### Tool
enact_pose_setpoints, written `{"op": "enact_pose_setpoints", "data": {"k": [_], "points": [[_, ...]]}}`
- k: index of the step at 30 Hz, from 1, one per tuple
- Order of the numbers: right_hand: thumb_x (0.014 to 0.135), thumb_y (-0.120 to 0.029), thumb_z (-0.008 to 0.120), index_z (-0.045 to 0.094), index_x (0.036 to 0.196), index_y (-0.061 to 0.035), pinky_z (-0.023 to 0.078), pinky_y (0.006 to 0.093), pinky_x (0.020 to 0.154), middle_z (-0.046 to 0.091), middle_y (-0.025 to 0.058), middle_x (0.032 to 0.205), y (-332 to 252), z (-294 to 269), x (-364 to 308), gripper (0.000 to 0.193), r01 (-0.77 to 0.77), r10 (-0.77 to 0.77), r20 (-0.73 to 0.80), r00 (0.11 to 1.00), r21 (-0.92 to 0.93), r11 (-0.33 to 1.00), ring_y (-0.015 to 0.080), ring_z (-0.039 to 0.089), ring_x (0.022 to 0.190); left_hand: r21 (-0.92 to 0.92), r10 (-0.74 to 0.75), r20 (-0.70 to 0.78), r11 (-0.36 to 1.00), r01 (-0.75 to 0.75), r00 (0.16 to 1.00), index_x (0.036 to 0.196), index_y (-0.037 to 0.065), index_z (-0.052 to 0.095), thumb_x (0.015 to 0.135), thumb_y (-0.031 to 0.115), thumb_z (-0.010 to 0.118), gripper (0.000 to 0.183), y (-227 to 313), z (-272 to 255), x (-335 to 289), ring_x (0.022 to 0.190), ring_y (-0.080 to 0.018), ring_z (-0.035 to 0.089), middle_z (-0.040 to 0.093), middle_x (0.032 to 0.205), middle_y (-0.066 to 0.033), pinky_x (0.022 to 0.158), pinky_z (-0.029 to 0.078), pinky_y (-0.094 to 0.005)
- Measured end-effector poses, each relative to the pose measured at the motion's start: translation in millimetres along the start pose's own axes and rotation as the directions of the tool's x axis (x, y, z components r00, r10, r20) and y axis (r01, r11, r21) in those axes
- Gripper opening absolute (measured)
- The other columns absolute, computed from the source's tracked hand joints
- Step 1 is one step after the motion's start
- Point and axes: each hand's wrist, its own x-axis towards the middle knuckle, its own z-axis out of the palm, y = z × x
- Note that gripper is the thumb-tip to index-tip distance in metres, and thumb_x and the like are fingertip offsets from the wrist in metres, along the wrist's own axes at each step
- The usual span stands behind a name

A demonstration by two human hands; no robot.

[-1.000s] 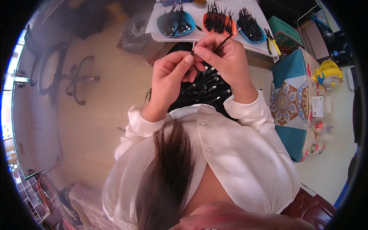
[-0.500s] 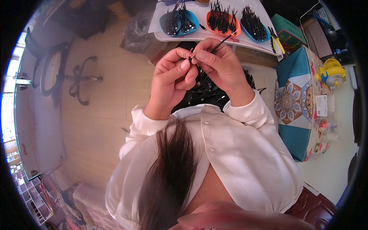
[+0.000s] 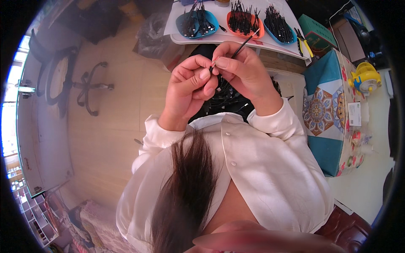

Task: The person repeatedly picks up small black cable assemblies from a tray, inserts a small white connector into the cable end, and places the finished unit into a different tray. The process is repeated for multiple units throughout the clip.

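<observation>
Both hands are raised over my lap, fingertips nearly meeting. My left hand (image 3: 186, 86) pinches a black cable (image 3: 211, 69) between thumb and forefinger; thin reddish wires show at its end. My right hand (image 3: 247, 78) has thumb and forefinger pressed together at those wires. A slim black cable-like piece (image 3: 239, 49) with a pale tip sticks out beyond the right fingers, seemingly held in that hand. How its lower end sits is hidden by the fingers. Beneath the hands lies a heap of black cables (image 3: 228, 101) with small connectors.
On the white table (image 3: 190, 41) ahead stand a blue tray (image 3: 182, 30), an orange tray (image 3: 231, 28) and another blue tray (image 3: 280, 39), all with black cables. Yellow-handled pliers (image 3: 306, 45) lie at the right. Farther right are a patterned box (image 3: 325, 145) and a yellow fan (image 3: 365, 79).
The right thumb and forefinger have shifted slightly, and the reddish wires that stood up between the hands now show less. The slim black piece has tilted a little.
</observation>
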Motion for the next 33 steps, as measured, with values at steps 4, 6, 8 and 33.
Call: {"op": "enact_pose_setpoints", "data": {"k": [4, 6, 8, 33], "points": [[0.088, -0.010, 0.064, 0.059, 0.091, -0.0022, 0.044, 0.0192, 0.065, 0.061, 0.0017, 0.082, 1.7, -6.4, -5.0, 0.009, -0.048, 0.048, -0.033, 0.998, 0.006, 0.999, 0.0062, 0.056, 0.072, 0.530, 0.180, -0.039, 0.838, -0.132, 0.983, 0.108, -0.004, 0.059, 0.094, 0.004, 0.056, 0.016, -4.9, 1.3, -9.0, 0.055, -0.0035, 0.044, 0.063, 0.074, -0.0100, 0.047, 0.030, -0.0166], [0.088, -0.011, 0.064, 0.059, 0.091, -0.0041, 0.043, 0.0189, 0.062, 0.060, 0.0004, 0.083, 2.4, -8.9, -5.7, 0.009, -0.026, 0.026, -0.020, 0.999, -0.046, 0.999, 0.0056, 0.055, 0.071, 0.753, 0.264, 0.063, 0.620, -0.219, 0.963, 0.108, -0.004, 0.061, 0.094, 0.003, 0.057, 0.017, -5.9, 1.7, -13.2, 0.056, -0.0036, 0.045, 0.064, 0.076, -0.0103, 0.048, 0.032, -0.0165], [0.088, -0.011, 0.065, 0.059, 0.093, -0.0043, 0.044, 0.0190, 0.062, 0.059, 0.0001, 0.082, 3.4, -11.7, -3.4, 0.010, -0.165, 0.156, 0.082, 0.984, 0.114, 0.980, 0.0060, 0.055, 0.071, 0.834, 0.307, 0.113, 0.487, -0.258, 0.945, 0.104, -0.005, 0.064, 0.093, 0.001, 0.057, 0.014, -6.4, 1.5, -13.1, 0.056, -0.0049, 0.046, 0.065, 0.075, -0.0102, 0.048, 0.033, -0.0172], [0.089, -0.012, 0.068, 0.063, 0.110, 0.0011, 0.051, 0.0216, 0.064, 0.068, 0.0043, 0.100, 16.2, -4.7, -26.4, 0.026, -0.086, -0.063, -0.237, 0.969, -0.567, 0.819, 0.0092, 0.064, 0.085, 0.622, 0.552, -0.201, 0.710, -0.330, 0.809, 0.104, -0.006, 0.066, 0.093, 0.005, 0.060, 0.016, -24.5, 9.1, 10.5, 0.072, -0.0096, 0.061, 0.067, 0.083, -0.0059, 0.065, 0.050, -0.0216]]}}
